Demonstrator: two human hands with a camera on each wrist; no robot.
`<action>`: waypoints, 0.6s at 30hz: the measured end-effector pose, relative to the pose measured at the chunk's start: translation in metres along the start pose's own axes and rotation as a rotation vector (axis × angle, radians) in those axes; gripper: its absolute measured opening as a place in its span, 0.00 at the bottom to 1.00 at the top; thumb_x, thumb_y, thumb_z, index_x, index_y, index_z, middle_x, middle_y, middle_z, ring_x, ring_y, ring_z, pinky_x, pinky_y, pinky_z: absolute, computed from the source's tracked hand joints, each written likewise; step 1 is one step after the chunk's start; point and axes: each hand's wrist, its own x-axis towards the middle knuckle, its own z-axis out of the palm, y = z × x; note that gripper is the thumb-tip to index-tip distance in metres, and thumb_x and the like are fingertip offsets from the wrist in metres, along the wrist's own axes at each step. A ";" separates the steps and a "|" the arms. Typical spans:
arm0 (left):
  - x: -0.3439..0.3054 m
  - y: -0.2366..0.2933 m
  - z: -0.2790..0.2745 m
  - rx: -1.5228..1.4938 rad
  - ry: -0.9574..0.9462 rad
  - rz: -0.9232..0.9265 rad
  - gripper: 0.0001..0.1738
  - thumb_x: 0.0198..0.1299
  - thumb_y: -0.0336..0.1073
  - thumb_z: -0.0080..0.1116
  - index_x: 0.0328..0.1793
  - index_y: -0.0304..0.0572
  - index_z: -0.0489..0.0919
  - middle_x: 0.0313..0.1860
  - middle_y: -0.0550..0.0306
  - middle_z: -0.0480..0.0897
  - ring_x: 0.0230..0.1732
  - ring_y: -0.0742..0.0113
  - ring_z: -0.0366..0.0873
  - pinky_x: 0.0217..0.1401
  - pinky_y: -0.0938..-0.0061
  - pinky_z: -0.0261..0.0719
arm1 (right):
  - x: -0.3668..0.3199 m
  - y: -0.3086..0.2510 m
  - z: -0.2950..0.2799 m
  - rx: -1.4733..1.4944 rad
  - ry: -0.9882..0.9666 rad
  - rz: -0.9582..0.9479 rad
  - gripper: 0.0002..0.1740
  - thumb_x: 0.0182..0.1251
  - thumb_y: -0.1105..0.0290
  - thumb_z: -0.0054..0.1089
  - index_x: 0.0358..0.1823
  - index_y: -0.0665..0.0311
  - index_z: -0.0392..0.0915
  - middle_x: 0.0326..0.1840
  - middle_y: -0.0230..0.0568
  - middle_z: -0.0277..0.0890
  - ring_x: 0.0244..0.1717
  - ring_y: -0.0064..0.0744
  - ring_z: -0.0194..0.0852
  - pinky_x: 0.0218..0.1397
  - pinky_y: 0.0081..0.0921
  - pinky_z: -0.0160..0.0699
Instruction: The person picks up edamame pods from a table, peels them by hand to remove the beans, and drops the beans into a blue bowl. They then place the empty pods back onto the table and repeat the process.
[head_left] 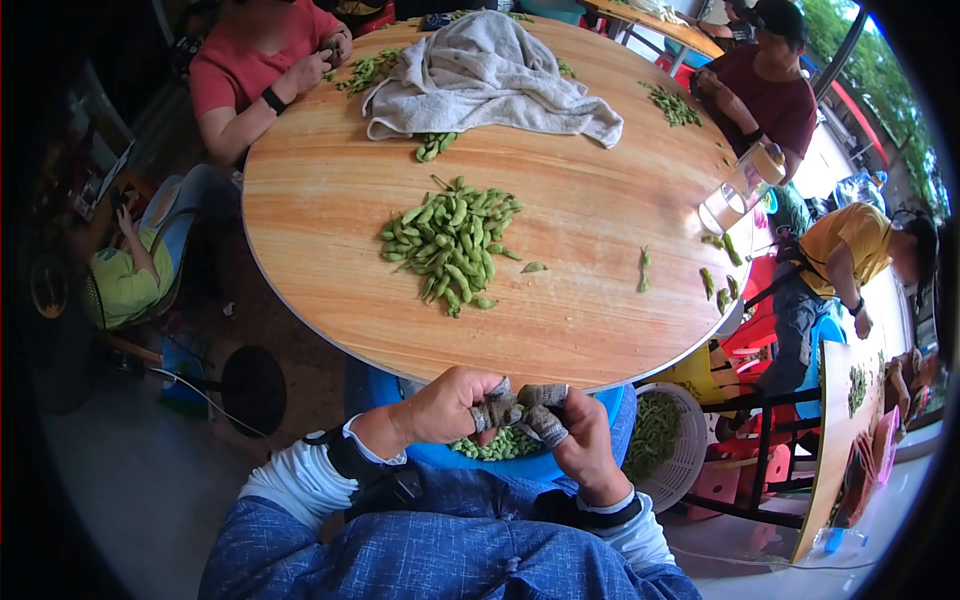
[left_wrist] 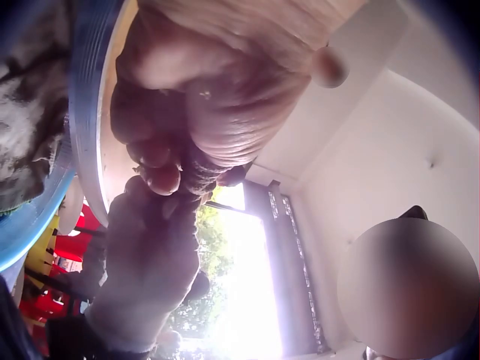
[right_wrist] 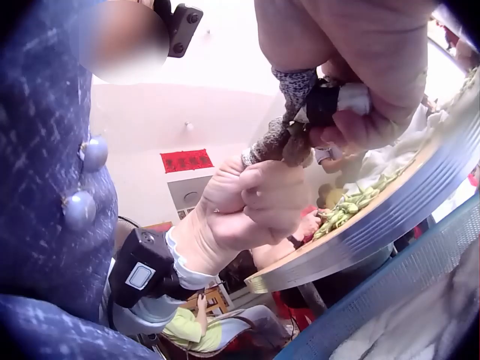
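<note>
Both hands meet fingertip to fingertip just off the near table edge, with grey knitted covers on thumbs and fingers. The left hand (head_left: 447, 410) and the right hand (head_left: 588, 445) pinch a small green soybean pod (head_left: 519, 411) between them, mostly hidden by the fingertips. In the right wrist view the covered fingertips press together, the left hand (right_wrist: 259, 199) below the right hand (right_wrist: 360, 67). Under the hands, a blue basin (head_left: 430, 455) holds shelled green soybeans (head_left: 497, 444). A heap of soybean pods (head_left: 455, 240) lies on the table beyond.
The round wooden table (head_left: 330, 250) has a few loose pods (head_left: 644, 268) and a glass jar (head_left: 722, 208) at its right. A grey towel (head_left: 490, 80) covers its far part. A white basket (head_left: 690, 440) of pods stands right of the basin. Other people sit around.
</note>
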 end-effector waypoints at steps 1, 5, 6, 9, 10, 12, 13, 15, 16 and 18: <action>0.000 0.000 0.000 -0.012 0.001 -0.013 0.04 0.52 0.23 0.48 0.26 0.37 0.72 0.16 0.66 0.73 0.20 0.81 0.70 0.22 0.85 0.67 | 0.000 -0.001 0.002 -0.017 0.016 -0.009 0.09 0.56 0.79 0.53 0.40 0.73 0.71 0.35 0.36 0.74 0.37 0.21 0.70 0.42 0.18 0.68; 0.002 -0.008 0.000 -0.031 0.026 0.024 0.02 0.51 0.25 0.51 0.27 0.37 0.73 0.17 0.66 0.73 0.21 0.81 0.70 0.22 0.85 0.68 | -0.001 0.002 0.005 -0.170 0.088 -0.043 0.07 0.54 0.81 0.52 0.36 0.73 0.72 0.31 0.37 0.74 0.33 0.21 0.69 0.38 0.18 0.68; 0.002 -0.012 0.000 -0.023 0.037 0.053 0.03 0.53 0.28 0.52 0.28 0.37 0.74 0.17 0.65 0.74 0.21 0.81 0.71 0.23 0.85 0.68 | -0.001 0.002 0.005 -0.222 0.097 -0.051 0.07 0.53 0.81 0.52 0.35 0.73 0.71 0.30 0.37 0.74 0.33 0.21 0.69 0.37 0.18 0.68; 0.003 -0.011 0.004 0.224 0.248 0.206 0.05 0.53 0.29 0.56 0.29 0.34 0.75 0.19 0.62 0.77 0.22 0.80 0.72 0.24 0.84 0.70 | 0.000 0.004 0.004 -0.284 0.138 -0.052 0.07 0.52 0.82 0.52 0.34 0.74 0.71 0.27 0.37 0.73 0.30 0.20 0.68 0.35 0.18 0.68; 0.002 -0.008 0.007 0.342 0.350 0.268 0.05 0.52 0.29 0.56 0.30 0.33 0.76 0.20 0.61 0.77 0.23 0.79 0.73 0.25 0.83 0.70 | 0.001 0.005 0.006 -0.242 0.159 -0.038 0.07 0.51 0.82 0.53 0.33 0.74 0.72 0.27 0.37 0.73 0.30 0.20 0.68 0.34 0.18 0.68; -0.001 -0.001 0.012 0.476 0.422 0.277 0.05 0.49 0.27 0.57 0.30 0.31 0.76 0.22 0.60 0.78 0.24 0.80 0.72 0.25 0.82 0.70 | 0.002 0.007 0.008 -0.189 0.186 -0.034 0.06 0.50 0.82 0.53 0.32 0.74 0.72 0.26 0.37 0.73 0.30 0.20 0.67 0.34 0.18 0.68; -0.002 0.001 0.013 0.543 0.457 0.281 0.05 0.48 0.26 0.58 0.30 0.30 0.76 0.23 0.59 0.79 0.25 0.80 0.72 0.26 0.82 0.70 | 0.003 0.007 0.009 -0.178 0.194 -0.044 0.06 0.50 0.82 0.53 0.32 0.74 0.72 0.25 0.37 0.72 0.29 0.20 0.67 0.33 0.19 0.68; -0.003 0.000 0.015 0.494 0.458 0.277 0.04 0.47 0.24 0.57 0.31 0.30 0.76 0.22 0.60 0.78 0.25 0.82 0.70 0.26 0.82 0.70 | 0.004 0.010 0.009 -0.176 0.199 -0.057 0.06 0.50 0.82 0.52 0.31 0.73 0.71 0.25 0.38 0.72 0.29 0.20 0.67 0.33 0.19 0.68; -0.003 -0.001 0.015 0.469 0.459 0.275 0.04 0.47 0.23 0.57 0.31 0.30 0.76 0.22 0.60 0.78 0.25 0.82 0.70 0.26 0.82 0.69 | 0.005 0.013 0.008 -0.185 0.195 -0.061 0.05 0.50 0.82 0.52 0.31 0.73 0.71 0.25 0.38 0.72 0.29 0.20 0.67 0.32 0.19 0.68; -0.003 -0.003 0.013 0.467 0.446 0.235 0.04 0.47 0.22 0.56 0.31 0.30 0.76 0.22 0.60 0.78 0.26 0.83 0.69 0.27 0.82 0.69 | 0.006 0.015 0.011 -0.197 0.198 -0.083 0.05 0.49 0.83 0.51 0.30 0.73 0.71 0.24 0.39 0.72 0.28 0.21 0.68 0.31 0.20 0.67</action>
